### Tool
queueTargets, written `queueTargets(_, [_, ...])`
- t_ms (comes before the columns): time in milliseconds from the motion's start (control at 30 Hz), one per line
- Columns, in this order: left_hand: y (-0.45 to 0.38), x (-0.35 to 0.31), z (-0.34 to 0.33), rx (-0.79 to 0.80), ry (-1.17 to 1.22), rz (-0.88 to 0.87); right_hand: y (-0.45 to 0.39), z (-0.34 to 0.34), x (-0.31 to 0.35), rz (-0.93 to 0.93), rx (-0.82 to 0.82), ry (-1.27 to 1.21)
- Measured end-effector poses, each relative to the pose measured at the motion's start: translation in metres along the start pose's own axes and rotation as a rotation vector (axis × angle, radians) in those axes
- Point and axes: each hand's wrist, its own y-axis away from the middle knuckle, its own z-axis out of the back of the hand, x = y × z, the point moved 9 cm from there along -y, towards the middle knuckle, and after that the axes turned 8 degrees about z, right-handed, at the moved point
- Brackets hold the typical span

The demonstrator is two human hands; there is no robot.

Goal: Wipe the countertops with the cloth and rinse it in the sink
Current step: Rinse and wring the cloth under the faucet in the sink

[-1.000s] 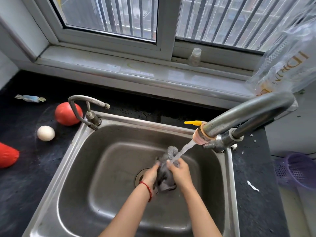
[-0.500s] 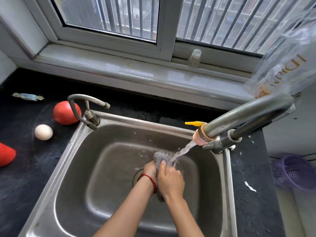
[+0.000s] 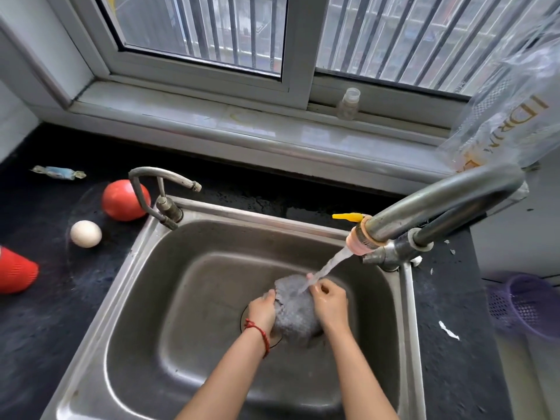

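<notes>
Cloth (image 3: 294, 310): grey, bunched and wet, held between your two hands low over the sink (image 3: 151, 298), above the drain.

Left hand (image 3: 262, 309): closed on the cloth's left edge, fingers curled into the fabric; a red cord bracelet (image 3: 260, 331) sits on that wrist.

Right hand (image 3: 330, 304): gripping the cloth's right side, fingers bent over its upper edge, skin wet.

Water stream (image 3: 330, 265): runs slantwise from the large faucet (image 3: 439, 201) at the sink's right rim and lands on the top of the cloth just beside your right fingers. The spout end carries a pinkish collar (image 3: 360, 244) with a small yellow lever (image 3: 347, 217) beside it.

Small faucet (image 3: 160, 189): curved, mounted at the sink's back left corner, not running.

Surface (image 3: 45, 313): dark, speckled, wrapping both sides of the sink. To the left it carries a red ball (image 3: 122, 201), a white egg-like object (image 3: 86, 234) near it, a red cup (image 3: 16, 271) lying on its side at the frame edge, and a wrapped sweet (image 3: 59, 172) farther back. To the right, a few white scraps (image 3: 448, 330).

Window sill (image 3: 242, 128): holds a small clear bottle (image 3: 348, 103), contents too dim to tell. A clear plastic bag (image 3: 515, 101) with gold lettering stands at the right end.

Purple basket (image 3: 527, 307): perforated, beyond the surface's right edge.
</notes>
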Motion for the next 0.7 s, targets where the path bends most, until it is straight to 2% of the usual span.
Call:
queueTargets(67, [0.009,-0.009,0.004,-0.022,-0.080,-0.025,-0.003,-0.005,0.015,0.084,0.140,-0.096])
queueTargets(133, [0.020,-0.033,-0.001,-0.007,-0.158,-0.159,0.002,-0.013,0.033,0.118,0.329,-0.148])
queueTargets(200, [0.030,-0.054,-0.015,0.130,-0.141,-0.280,0.006,-0.019,0.043,0.147,0.501,-0.150])
queueTargets(267, [0.046,-0.065,-0.030,0.316,-0.182,-0.319,0.009,-0.018,0.045,0.135,0.618,-0.190])
queueTargets(433, [0.054,-0.071,-0.036,0.530,-0.390,-0.418,0.002,-0.001,0.040,0.059,0.617,-0.347])
queueTargets(500, [0.056,-0.080,-0.031,0.512,-0.371,-0.478,0.002,-0.001,0.027,0.026,0.646,-0.272])
queueTargets(600, [0.061,-0.086,-0.028,0.432,-0.320,-0.546,0.003,-0.003,0.005,-0.025,0.694,-0.024])
queueTargets(700, [0.061,-0.085,-0.021,0.322,-0.241,-0.563,0.003,-0.001,-0.005,-0.065,0.626,-0.063])
